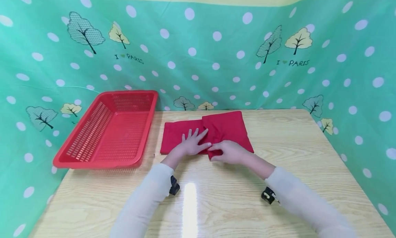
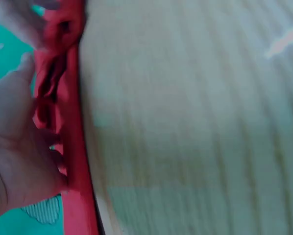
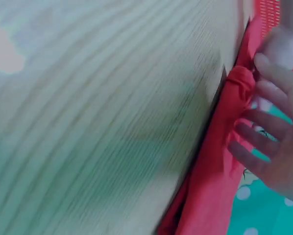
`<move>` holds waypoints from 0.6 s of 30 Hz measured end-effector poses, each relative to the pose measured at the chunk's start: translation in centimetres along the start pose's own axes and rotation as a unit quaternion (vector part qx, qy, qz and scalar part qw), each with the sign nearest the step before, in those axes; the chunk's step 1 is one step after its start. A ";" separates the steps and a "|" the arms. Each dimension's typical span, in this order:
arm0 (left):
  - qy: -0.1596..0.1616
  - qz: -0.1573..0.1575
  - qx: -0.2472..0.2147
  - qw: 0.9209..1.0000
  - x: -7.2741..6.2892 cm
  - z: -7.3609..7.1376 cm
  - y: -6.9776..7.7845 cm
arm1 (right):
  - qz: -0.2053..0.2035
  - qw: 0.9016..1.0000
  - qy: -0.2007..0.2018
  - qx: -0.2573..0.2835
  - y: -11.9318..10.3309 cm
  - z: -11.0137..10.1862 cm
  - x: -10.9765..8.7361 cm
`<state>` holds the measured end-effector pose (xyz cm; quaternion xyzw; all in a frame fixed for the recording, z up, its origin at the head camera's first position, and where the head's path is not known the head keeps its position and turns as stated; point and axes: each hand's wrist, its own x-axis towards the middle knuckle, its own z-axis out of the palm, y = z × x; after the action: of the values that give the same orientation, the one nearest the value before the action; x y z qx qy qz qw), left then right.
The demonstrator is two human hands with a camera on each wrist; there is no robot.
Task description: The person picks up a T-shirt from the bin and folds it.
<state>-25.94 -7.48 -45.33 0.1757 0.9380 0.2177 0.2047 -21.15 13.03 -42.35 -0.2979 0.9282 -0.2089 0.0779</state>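
Observation:
A red folded cloth (image 1: 230,124) lies near the back of the table, its right part folded over the left and its near edge rumpled. My left hand (image 1: 193,143) rests on its left part with fingers spread. Beside it, my right hand (image 1: 230,152) touches the rumpled fold, thumb and forefinger apart at the near edge. In the left wrist view, the cloth (image 2: 78,161) shows bunched creases by the left hand (image 2: 24,142). The right wrist view has the right hand's fairly straight fingers (image 3: 256,129) against the cloth (image 3: 210,166).
A red plastic basket (image 1: 142,142) with slotted walls stands to the left of the cloth. The wooden table (image 1: 294,142) meets a green dotted curtain (image 1: 216,73) at its back and sides. A bright reflection lies on the tabletop between the forearms.

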 end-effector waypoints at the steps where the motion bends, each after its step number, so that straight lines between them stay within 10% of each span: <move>1: -0.006 0.000 0.020 1.000 0.0 0.1 0.1 | 0.006 1.000 0.019 -0.002 0.5 -0.3 -0.3; 5: -0.020 -0.018 0.059 0.998 0.0 0.4 0.5 | 0.110 0.983 0.125 -0.077 3.7 -1.3 -1.4; 10: -0.029 -0.038 0.070 0.996 -0.4 0.4 0.7 | 0.194 0.969 0.088 -0.123 7.3 -0.7 -2.4; 14: -0.021 -0.034 0.065 0.997 -0.5 0.5 0.7 | 0.185 0.977 0.105 -0.023 8.7 -0.1 -2.2; 18: -0.006 -0.026 0.053 0.998 -0.3 0.7 0.7 | 0.245 0.952 0.115 0.145 9.3 -0.4 -1.6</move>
<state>-25.20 -6.76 -45.47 0.1632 0.9513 0.1608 0.2063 -24.80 20.95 -46.01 -0.0210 0.9349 -0.3488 0.0616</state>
